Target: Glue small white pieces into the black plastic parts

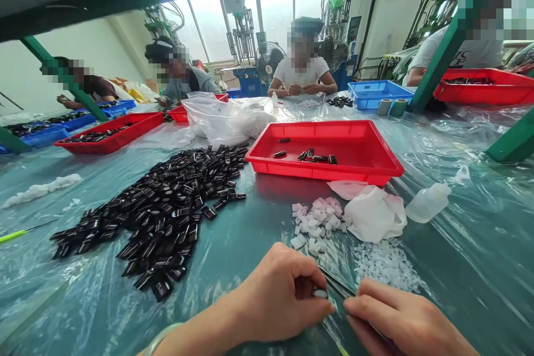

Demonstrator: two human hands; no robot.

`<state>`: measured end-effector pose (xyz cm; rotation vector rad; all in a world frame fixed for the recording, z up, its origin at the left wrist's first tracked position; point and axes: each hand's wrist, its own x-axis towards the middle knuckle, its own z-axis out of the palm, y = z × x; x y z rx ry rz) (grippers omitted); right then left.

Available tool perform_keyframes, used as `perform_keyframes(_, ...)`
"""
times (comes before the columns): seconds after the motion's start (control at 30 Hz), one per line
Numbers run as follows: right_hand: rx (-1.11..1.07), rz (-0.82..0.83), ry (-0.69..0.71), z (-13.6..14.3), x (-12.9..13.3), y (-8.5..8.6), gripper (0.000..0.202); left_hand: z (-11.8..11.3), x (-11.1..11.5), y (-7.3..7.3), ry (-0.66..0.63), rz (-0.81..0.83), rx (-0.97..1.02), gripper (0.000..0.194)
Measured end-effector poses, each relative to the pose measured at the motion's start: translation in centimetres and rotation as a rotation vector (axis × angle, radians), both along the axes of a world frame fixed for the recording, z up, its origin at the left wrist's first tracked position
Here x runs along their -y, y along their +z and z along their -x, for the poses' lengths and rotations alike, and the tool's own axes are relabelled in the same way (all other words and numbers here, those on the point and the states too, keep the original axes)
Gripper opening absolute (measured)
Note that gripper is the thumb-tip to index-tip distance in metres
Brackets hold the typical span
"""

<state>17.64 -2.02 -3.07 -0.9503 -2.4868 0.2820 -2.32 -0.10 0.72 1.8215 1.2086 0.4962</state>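
My left hand (279, 297) is closed in a pinch around a small black piece with a whitish end (320, 293). Opposite it, my right hand (396, 317) grips a slim dark metal tool (340, 285), perhaps tweezers; its far part runs behind my left fingers. Beyond my hands lie a pile of small whitish rubbery-looking pieces (319, 219) and a scatter of tiny translucent bits (387, 261). A crumpled white bag or cloth (375, 214) sits beside them. To the left spreads a large heap of glossy black parts (167, 206).
A red tray (325, 169) with several black parts stands ahead, near a translucent bottle (429, 203) on its side. A yellow-green-handled pick (14, 235) lies far left. Clear plastic bags (225, 119), another red tray (112, 142), a blue tray (377, 92) and seated co-workers are farther back.
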Motion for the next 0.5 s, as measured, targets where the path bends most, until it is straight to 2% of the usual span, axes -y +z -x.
perform_keyframes(0.1,-0.036,0.095,-0.028,-0.1,-0.2,0.7,0.022,-0.3,0.4,0.2,-0.075,-0.147,-0.066,0.004)
perform_keyframes(0.23,-0.089,0.136,-0.065,-0.1,-0.1,1.1,0.023,-0.4,0.4,0.3,-0.126,-0.192,-0.105,0.007)
perform_keyframes(0.5,-0.194,0.12,-0.19,-0.5,-1.6,1.9,0.022,-0.5,0.1,-0.6,-0.053,-0.228,-0.104,0.006)
